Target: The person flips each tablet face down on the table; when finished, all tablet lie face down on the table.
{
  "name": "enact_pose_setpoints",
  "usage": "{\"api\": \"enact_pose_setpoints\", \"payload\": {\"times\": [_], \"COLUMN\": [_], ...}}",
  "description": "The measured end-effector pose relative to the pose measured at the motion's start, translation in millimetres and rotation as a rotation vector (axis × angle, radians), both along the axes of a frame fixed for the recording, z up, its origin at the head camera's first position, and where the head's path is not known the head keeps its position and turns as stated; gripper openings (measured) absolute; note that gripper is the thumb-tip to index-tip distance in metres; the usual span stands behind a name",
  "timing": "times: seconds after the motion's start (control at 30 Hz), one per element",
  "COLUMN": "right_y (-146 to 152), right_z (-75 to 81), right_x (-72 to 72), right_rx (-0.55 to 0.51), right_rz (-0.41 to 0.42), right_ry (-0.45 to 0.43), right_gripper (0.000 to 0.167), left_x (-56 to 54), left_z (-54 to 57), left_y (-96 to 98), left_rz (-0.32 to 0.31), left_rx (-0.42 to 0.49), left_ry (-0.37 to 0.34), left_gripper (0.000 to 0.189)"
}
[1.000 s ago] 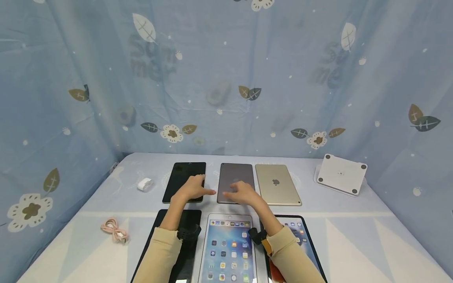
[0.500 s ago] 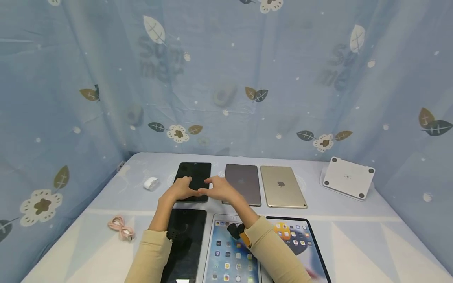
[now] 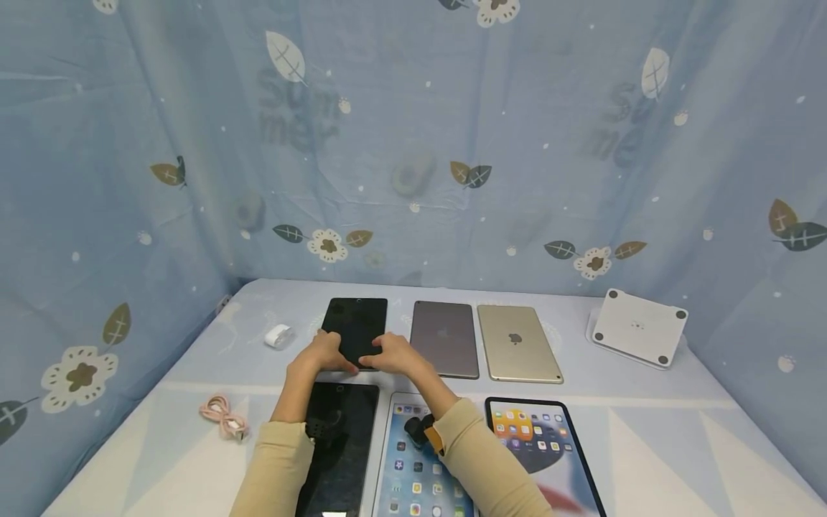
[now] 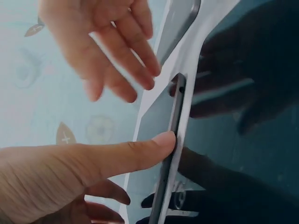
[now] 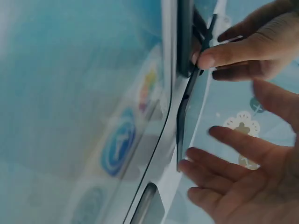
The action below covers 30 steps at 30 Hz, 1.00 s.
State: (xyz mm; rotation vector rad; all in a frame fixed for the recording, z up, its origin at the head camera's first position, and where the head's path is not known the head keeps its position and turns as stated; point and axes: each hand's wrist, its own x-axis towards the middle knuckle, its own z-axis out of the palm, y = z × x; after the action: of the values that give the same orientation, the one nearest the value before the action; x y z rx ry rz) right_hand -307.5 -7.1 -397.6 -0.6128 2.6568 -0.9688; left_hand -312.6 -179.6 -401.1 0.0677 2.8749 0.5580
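Observation:
A black-screened tablet (image 3: pixel 356 322) lies in the back row, left of the dark grey tablet (image 3: pixel 444 341). My left hand (image 3: pixel 321 352) is at its near left corner. In the left wrist view the thumb of my left hand (image 4: pixel 93 163) presses on the tablet's edge, with the other fingers curled beside it. At the tablet's near right corner is my right hand (image 3: pixel 393 355). The right wrist view has my right hand (image 5: pixel 252 182) with its fingers spread and extended, fingertips close to the dark tablet's edge (image 5: pixel 184 121).
A gold tablet (image 3: pixel 520 345) completes the back row. In front lie another black tablet (image 3: pixel 342 445), a white tablet (image 3: pixel 420 495) and a black-bordered lit tablet (image 3: pixel 543 452). A white charger (image 3: pixel 279 336) and pink cable (image 3: pixel 222 416) are left; a white stand (image 3: pixel 639 327) is back right.
Both hands have moved left and down to the black tablet in the back left. My right hand has left the dark grey tablet, and my left thumb now meets the black tablet's edge.

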Motion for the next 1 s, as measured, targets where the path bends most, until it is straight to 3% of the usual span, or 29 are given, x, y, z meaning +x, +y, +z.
{"api": "enact_pose_setpoints", "payload": {"times": [0.4, 0.73, 0.87, 1.0], "right_y": [-9, -10, -15, -20], "right_z": [-14.8, -29.1, -31.9, -35.9], "right_x": [-1.0, -6.0, -4.4, -0.4], "right_rx": [0.014, 0.033, -0.021, -0.108], "right_rz": [-0.034, -0.113, -0.124, -0.189], "right_ry": [-0.048, 0.011, 0.012, -0.004], "right_gripper": [0.061, 0.069, 0.071, 0.071], "left_x": [1.3, 0.8, 0.9, 1.2], "left_z": [-1.8, -2.2, -2.2, -4.5], "left_y": [-4.9, -8.4, -8.8, -8.1], "left_rz": [0.040, 0.039, 0.030, 0.027], "left_rx": [-0.017, 0.008, 0.023, 0.054], "left_ry": [-0.025, -0.011, 0.017, 0.039], "left_gripper": [0.085, 0.086, 0.084, 0.084]}}
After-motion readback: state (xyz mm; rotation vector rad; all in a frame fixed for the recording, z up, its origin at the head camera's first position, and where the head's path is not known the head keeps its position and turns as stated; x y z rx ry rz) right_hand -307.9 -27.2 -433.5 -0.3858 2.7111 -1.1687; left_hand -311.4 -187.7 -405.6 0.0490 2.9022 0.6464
